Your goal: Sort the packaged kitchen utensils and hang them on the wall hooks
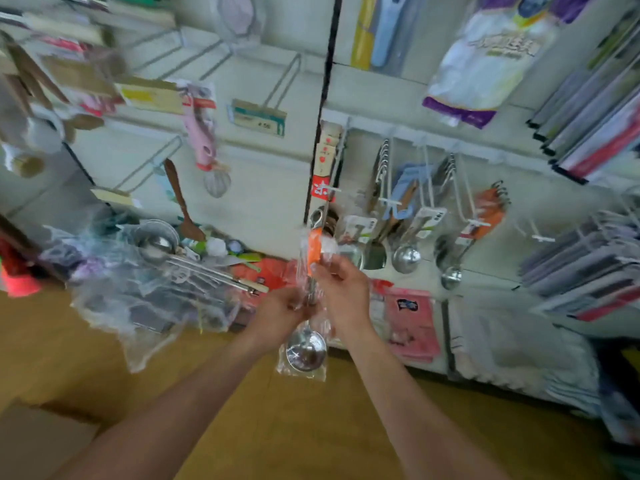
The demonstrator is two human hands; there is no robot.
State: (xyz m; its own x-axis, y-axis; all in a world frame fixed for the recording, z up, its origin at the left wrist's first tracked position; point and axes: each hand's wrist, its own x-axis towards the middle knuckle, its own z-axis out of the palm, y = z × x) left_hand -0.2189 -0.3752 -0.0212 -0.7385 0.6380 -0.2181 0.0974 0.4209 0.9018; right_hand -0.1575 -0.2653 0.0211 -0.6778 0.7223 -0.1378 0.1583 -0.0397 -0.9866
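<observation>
I hold a steel ladle (306, 351) in a clear plastic sleeve with an orange label, upright, its bowl hanging low at centre. My left hand (281, 311) grips the handle's lower part through the plastic. My right hand (341, 289) pinches the sleeve higher up, beside the orange label. The ladle's top loop reaches up to just below a wall hook (332, 190) with red tags. Packaged ladles (407, 258) hang on hooks to the right.
A pile of packaged utensils (156, 282) in clear plastic lies on the low shelf at left. Empty wire hooks (280, 84) jut from the white wall above. Folded cloths (512, 351) and pink packs fill the lower right shelf. The floor is wooden.
</observation>
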